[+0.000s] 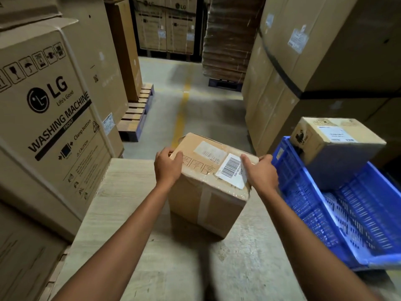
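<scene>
Gripping box point(208, 170) at its top edges: left hand point(168, 165) and right hand point(261, 172), both grips clamped on it. Risk: taped surface slips, box tips against crate point(308, 203).

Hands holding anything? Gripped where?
Both grip the taped cardboard box at its top edges: left hand on the left edge, right hand on the right.
</scene>
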Motion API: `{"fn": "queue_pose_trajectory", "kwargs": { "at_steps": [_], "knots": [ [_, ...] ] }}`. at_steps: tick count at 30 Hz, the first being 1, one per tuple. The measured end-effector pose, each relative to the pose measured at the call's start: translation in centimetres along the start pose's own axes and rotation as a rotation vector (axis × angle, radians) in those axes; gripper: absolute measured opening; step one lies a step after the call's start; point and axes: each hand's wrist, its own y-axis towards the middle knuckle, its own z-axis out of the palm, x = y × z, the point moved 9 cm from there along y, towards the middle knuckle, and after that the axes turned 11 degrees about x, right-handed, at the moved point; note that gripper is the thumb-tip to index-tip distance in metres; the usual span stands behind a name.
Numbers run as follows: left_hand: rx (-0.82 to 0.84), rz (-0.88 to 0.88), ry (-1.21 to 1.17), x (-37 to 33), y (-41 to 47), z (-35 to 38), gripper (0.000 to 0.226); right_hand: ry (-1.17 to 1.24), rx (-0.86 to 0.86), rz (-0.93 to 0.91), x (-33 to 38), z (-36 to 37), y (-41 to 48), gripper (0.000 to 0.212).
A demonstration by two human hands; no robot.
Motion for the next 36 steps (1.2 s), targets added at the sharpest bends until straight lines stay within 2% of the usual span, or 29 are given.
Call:
{"fn": "queue_pose_trajectory", "kwargs": {
  "at_steps": [4,7,10,12,14,17,21,26,28,32,36],
  "knots": [
    [0.149,-0.119,-0.292,0.3,0.1,1.8,0.02,0.567,0.02,-0.036,-1.6,0.3,-1.0,0.035],
    [0.259,-0.083,-0.352,-0.9,-1.0,3.9,0.016,0.779,0.106,-0.131,-2.1,0.5,-1.0,0.039],
    [0.315,-0.053,-0.414,-1.3,-2.5,6.0,0.034,0.625,0.079,-0.126,-3.2,0.1,-1.5,0.045],
    [0.288,-0.029,-0.414,-1.8,-3.0,6.3,0.037,0.564,0.013,-0.014,-4.2,-0.6,-1.8,0.043],
    [0.267,0.004,-0.415,-3.1,-3.7,6.6,0.031,0.617,-0.03,0.082,-5.0,-1.5,-1.8,0.041],
    [0.266,0.094,-0.399,-6.7,-5.3,7.1,0.029,0.704,-0.085,0.09,-5.6,-3.9,-1.1,0.043],
    [0.291,0.215,-0.402,-13.0,-7.4,8.2,0.04,0.794,-0.192,0.003,-6.0,-9.4,0.1,0.034],
    [0.31,0.278,-0.444,-20.5,-9.4,10.3,0.048,0.856,-0.273,-0.161,-4.9,-17.6,1.3,0.036],
    [0.31,0.291,-0.484,-23.3,-10.5,11.6,0.041,0.873,-0.289,-0.215,-4.8,-21.0,1.5,0.023],
    [0.3,0.288,-0.546,-28.1,-13.5,14.9,0.034,0.875,-0.334,-0.302,-6.1,-28.4,1.6,0.043],
    [0.271,0.306,-0.552,-32.7,-17.2,18.0,0.027,0.759,-0.37,-0.348,-8.6,-35.0,1.7,0.037]
  ]
}}
